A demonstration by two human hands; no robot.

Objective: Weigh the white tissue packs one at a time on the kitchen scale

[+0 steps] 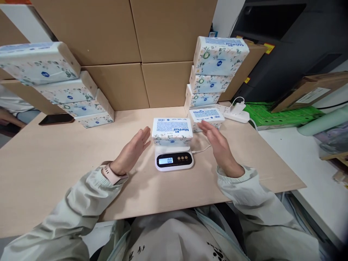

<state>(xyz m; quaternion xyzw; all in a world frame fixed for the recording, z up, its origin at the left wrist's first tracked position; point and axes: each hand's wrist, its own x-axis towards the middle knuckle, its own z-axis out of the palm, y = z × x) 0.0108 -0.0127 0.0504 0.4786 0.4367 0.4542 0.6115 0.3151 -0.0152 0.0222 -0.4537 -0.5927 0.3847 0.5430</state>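
A white tissue pack (172, 131) with blue print lies on a small white digital scale (174, 159) in the middle of the wooden table (54, 163). My left hand (133, 150) hovers just left of the pack, fingers straight and together, palm turned toward it, holding nothing. My right hand (219, 143) is held flat to the right of the pack, a little apart from it, also holding nothing. The scale's display is lit. A pink watch sits on my left wrist.
A stack of tissue packs (58, 85) leans at the back left, another stack (213, 72) rises at the back right, with one pack (206, 116) lying at its foot. Cardboard boxes (141, 47) wall the back. A black phone (56, 119), white charger (237, 111) and green crate (282, 116) lie around.
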